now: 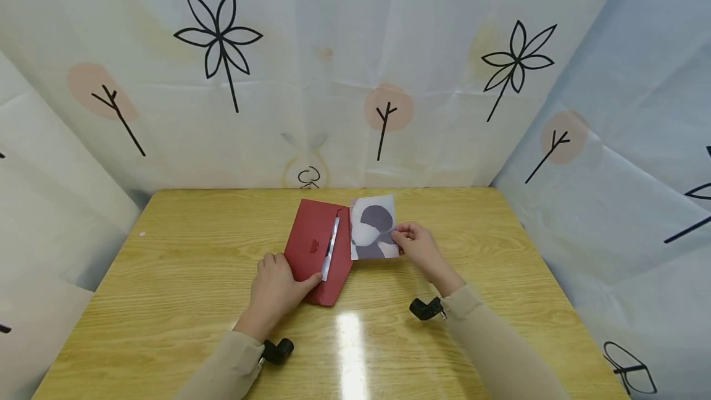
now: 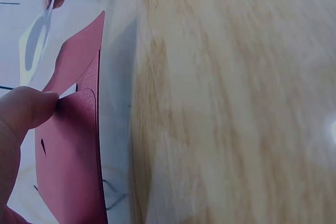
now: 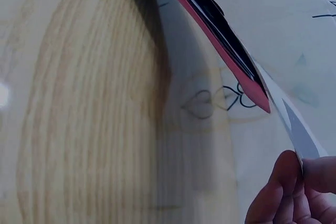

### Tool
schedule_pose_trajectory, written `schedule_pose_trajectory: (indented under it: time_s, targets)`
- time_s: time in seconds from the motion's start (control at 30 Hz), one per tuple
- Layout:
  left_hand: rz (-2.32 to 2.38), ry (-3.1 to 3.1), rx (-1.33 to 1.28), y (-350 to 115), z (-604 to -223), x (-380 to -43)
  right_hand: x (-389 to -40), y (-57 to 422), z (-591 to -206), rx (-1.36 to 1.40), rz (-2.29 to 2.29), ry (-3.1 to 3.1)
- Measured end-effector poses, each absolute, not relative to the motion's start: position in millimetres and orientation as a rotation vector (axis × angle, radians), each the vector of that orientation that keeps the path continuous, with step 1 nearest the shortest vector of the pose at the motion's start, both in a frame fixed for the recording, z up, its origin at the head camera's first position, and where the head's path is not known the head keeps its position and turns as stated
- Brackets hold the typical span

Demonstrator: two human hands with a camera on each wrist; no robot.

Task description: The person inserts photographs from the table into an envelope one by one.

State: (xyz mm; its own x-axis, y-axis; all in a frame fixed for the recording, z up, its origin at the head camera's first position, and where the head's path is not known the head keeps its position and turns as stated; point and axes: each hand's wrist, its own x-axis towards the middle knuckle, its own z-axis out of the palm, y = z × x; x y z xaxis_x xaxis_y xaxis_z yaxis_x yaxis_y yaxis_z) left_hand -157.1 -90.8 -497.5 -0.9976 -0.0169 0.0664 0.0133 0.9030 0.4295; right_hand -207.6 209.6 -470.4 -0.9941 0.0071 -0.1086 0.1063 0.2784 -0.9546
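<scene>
A red paper envelope (image 1: 302,227) with its flap open is tilted above the table, held at its lower left by my left hand (image 1: 274,289). The left thumb (image 2: 29,107) presses on its front beside the opening. White-edged contents (image 1: 331,249) show in the slot. My right hand (image 1: 421,253) pinches a thin card (image 1: 371,227), printed in grey and white shapes, by its right edge between thumb and fingers. The card stands at the right of the open flap; its left edge meets or overlaps it. From the right wrist view, several dark layers (image 3: 231,38) show inside the envelope.
A wood-grain table (image 1: 478,350) spreads beneath both hands, with a bright reflection at its front middle. White cloth (image 1: 311,110) with leaf and twig drawings hangs behind and at both sides. A tiny pale speck (image 1: 142,234) lies at the far left. Black devices are strapped at both wrists.
</scene>
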Motion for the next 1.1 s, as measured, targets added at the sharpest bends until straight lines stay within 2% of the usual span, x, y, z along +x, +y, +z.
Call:
schedule_pose_trajectory:
  time_s: [0.3,0.73,1.1]
  targets:
    - [-0.687,-3.005,0.015,-91.1,-499.1,-159.3,-202.4,195.5,-478.6,0.025,-1.763,2.400]
    - [-0.672,-2.999,0.012,-91.7,-499.9,-159.1,-198.9,191.0,-481.3,0.031,-1.797,2.344]
    - [-0.669,-2.989,-0.005,-87.8,-497.6,-156.9,-193.7,165.6,-486.5,0.045,-1.893,2.371]
